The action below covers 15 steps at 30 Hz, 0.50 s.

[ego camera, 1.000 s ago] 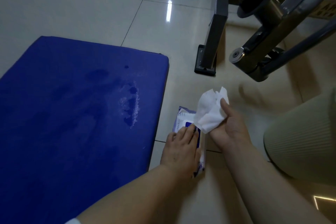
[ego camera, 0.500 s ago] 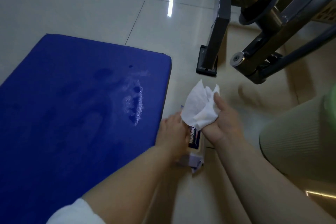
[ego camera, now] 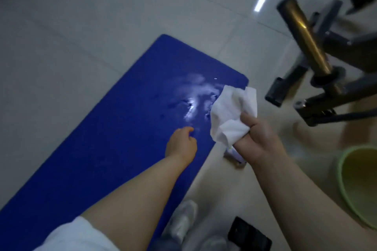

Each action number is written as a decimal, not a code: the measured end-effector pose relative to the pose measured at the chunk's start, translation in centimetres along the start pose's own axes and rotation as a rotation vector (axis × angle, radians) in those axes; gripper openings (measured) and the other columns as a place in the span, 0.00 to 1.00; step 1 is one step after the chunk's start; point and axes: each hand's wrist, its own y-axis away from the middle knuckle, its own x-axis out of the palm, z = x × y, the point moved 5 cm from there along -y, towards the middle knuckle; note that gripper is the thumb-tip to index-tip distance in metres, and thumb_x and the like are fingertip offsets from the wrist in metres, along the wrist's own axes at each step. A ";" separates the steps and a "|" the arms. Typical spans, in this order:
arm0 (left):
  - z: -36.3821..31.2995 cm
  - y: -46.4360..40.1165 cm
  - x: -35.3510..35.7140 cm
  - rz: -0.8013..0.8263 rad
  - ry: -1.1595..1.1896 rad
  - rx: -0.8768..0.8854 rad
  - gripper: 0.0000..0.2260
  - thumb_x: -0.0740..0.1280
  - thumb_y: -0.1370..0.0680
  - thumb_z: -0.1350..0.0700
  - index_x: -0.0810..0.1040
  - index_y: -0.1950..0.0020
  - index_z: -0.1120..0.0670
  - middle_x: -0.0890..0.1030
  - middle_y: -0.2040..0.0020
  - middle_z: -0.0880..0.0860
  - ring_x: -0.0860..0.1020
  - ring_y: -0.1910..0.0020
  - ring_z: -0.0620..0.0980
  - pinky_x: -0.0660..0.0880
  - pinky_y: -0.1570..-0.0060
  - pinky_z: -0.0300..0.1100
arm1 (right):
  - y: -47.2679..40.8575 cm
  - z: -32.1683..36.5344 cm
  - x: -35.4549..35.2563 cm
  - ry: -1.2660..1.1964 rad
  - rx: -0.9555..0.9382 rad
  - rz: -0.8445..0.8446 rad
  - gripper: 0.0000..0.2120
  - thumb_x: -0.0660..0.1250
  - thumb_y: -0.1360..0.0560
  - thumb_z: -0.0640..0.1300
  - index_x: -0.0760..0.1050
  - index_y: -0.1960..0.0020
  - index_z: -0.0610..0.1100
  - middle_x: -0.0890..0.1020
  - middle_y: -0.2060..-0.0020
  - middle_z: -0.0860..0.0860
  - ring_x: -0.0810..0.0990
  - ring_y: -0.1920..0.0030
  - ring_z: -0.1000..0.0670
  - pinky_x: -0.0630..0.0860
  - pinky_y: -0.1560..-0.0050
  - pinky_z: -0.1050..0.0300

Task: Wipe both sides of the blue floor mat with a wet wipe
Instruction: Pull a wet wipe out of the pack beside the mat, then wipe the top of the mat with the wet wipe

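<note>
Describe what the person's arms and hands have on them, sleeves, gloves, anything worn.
Both hands are bare, no gloves: left hand, right hand. The forearms are bare too. A short white sleeve covers the left upper arm. No watch or rings show; the picture is somewhat blurred.

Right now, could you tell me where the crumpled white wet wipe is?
The crumpled white wet wipe is held in the right hand, above the blue floor mat's right edge.

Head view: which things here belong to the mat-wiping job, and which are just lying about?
Belong to the job:
blue floor mat
wet wipe, gripped by the right hand
wipes pack, mostly hidden under that hand
left hand, holding nothing, above the mat

Lying about:
metal equipment frame
green basin
black flat object
</note>
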 end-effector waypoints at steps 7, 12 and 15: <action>13.6 16.8 -13.1 -0.105 0.242 -0.381 0.14 0.57 0.19 0.58 0.75 0.35 0.54 0.76 0.42 0.50 0.75 0.53 0.47 0.74 0.55 0.40 | 14.3 -11.5 14.2 0.278 0.185 0.151 0.13 0.59 0.21 0.38 0.71 0.37 0.39 0.79 0.43 0.41 0.78 0.43 0.44 0.73 0.38 0.46; 21.6 26.7 -21.1 -0.322 0.289 -0.442 0.10 0.55 0.19 0.61 0.71 0.57 0.49 0.67 0.63 0.43 0.65 0.66 0.42 0.65 0.66 0.37 | 24.3 -21.5 21.6 0.518 0.196 0.297 0.07 0.63 0.22 0.36 0.73 0.45 0.40 0.80 0.48 0.42 0.81 0.51 0.45 0.78 0.51 0.50; 26.3 33.5 -24.8 -0.430 0.281 -0.402 0.16 0.55 0.19 0.61 0.62 0.65 0.45 0.64 0.65 0.42 0.62 0.68 0.40 0.61 0.68 0.35 | 30.5 -29.8 22.8 0.676 0.171 0.399 0.07 0.61 0.22 0.32 0.72 0.47 0.40 0.80 0.53 0.43 0.80 0.55 0.46 0.78 0.57 0.52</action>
